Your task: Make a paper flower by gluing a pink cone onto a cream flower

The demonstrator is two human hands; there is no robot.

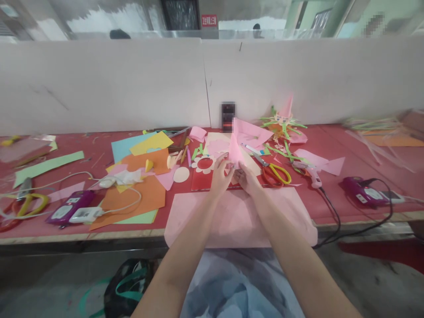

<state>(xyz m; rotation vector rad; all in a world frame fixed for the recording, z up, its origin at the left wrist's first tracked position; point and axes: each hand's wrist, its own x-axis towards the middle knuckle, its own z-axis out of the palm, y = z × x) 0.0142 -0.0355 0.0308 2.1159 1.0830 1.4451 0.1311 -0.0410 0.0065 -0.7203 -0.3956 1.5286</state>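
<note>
My left hand and my right hand meet over the red table, both pinching a small folded piece of pink paper that stands up between the fingertips. Under my wrists lies a large pale pink sheet that hangs over the table's front edge. Just beyond my hands lies a red card with a white flower cutout.
Yellow-handled scissors lie right of my hands, then a glue gun and a purple power unit with cables. Coloured paper sheets, a white charger and another pair of scissors cover the left. A white partition backs the table.
</note>
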